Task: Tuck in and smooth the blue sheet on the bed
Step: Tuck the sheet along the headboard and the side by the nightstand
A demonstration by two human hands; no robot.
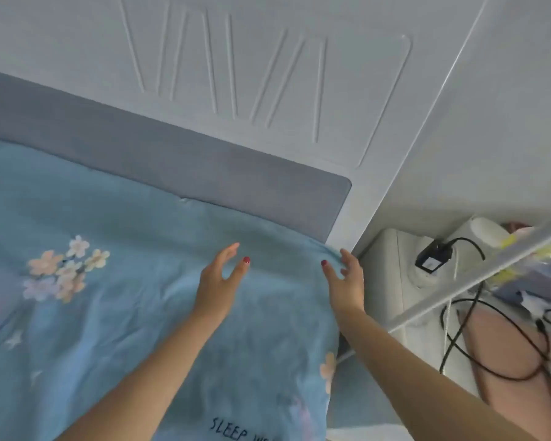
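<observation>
The blue sheet [115, 256], printed with pale flowers and dark lettering, covers the bed and wrinkles toward the lower left. My left hand [220, 278] hovers over the sheet near the bed's top right corner, fingers spread and relaxed, holding nothing. My right hand [347, 278] is at the sheet's corner by the bed's right edge, fingers extended and touching the fabric there. The sheet drapes down over the right side of the mattress.
A grey padded headboard [178, 160] runs behind the sheet against a white panelled wall [268, 74]. To the right are a white bedside unit [392, 272], a black plug and cables [433, 259], and a white rail [477, 278].
</observation>
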